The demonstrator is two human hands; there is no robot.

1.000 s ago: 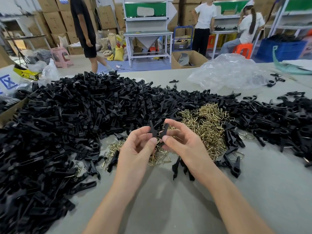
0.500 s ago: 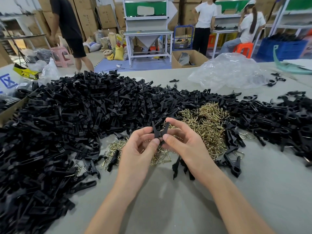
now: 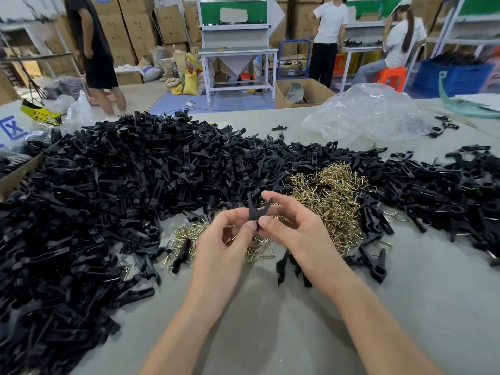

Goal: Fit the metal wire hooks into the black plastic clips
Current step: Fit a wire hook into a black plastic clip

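The grey table [image 3: 270,334] carried nearly everything. A deep heap of black plastic clips [image 3: 108,198] sprawled over its left half and ran on in a band across the back to the right edge. In the middle lay a mound of brass-coloured wire hooks [image 3: 332,201], touching clips on both sides, with a thinner scatter of hooks [image 3: 186,236] nearer the front. A few loose clips [image 3: 374,263] lay just beside the mound. Toward the far edge sat a crumpled clear plastic bag [image 3: 365,115], and past it a teal object [image 3: 465,106], possibly a plastic sheet.
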